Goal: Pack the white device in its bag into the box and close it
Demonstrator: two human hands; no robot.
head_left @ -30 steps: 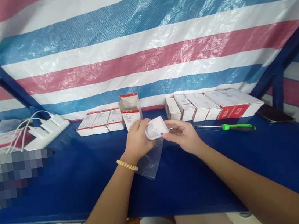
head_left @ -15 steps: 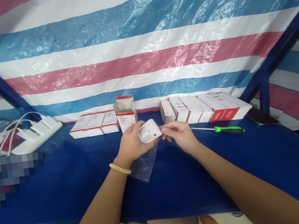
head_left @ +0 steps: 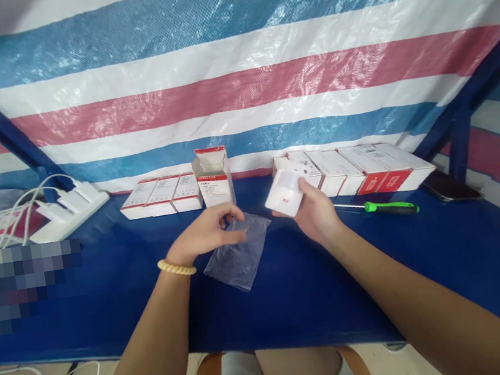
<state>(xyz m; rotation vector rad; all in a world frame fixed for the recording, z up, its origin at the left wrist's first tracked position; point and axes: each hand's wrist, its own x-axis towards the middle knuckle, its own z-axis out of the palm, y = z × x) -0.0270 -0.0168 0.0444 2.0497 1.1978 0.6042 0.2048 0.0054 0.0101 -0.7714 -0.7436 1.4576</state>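
A small white detector with a red mark on its face is held up in my right hand, the thumb over its edge. My left hand is apart from it, fingers curved and spread with nothing between them. Beneath and beside the left hand lies a clear plastic bag, flat on the blue table. Just behind the left hand an opened white and red detector box stands upright, its top flap raised.
Three closed boxes lie left of the opened one. Several white and red boxes stand in a row at the right back. In front of them are a green-handled screwdriver and a dark phone. A white power strip is far left.
The detector has passed from my left hand to my right and turned to show another face. My left hand has let go and moved left, uncovering more of the plastic bag.
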